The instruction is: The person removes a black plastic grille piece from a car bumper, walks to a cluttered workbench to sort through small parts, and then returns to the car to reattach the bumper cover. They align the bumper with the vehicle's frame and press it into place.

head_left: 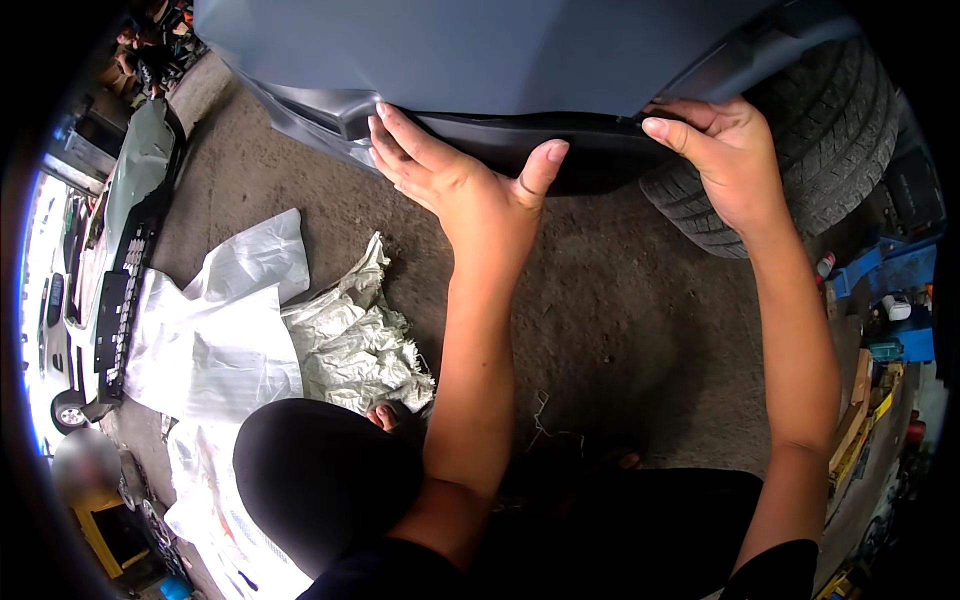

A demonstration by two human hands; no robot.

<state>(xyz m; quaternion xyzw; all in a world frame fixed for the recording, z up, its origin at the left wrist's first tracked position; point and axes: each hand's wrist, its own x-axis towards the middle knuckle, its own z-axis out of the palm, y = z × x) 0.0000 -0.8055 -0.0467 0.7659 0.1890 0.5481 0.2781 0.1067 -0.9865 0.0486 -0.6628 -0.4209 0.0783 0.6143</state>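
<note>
A grey car bumper (pixel 480 60) fills the top of the view, with black lower trim (pixel 570 128) along its bottom edge. My left hand (pixel 455 185) lies against that edge near a dark recess. Its fingers are stretched and its thumb stands apart, so it is open. My right hand (pixel 728 160) pinches the bumper's lower corner beside the tyre (pixel 825 140), thumb below and fingers above. Part of those fingers is hidden behind the thumb and the edge.
White plastic sheeting (pixel 225 345) and a crumpled woven sack (pixel 355 345) lie on the dirty floor at the left. Beyond them stands a detached bumper (pixel 130 220). Blue containers (pixel 890 265) and a yellow bar (pixel 860 440) are at the right. Other people are at far left.
</note>
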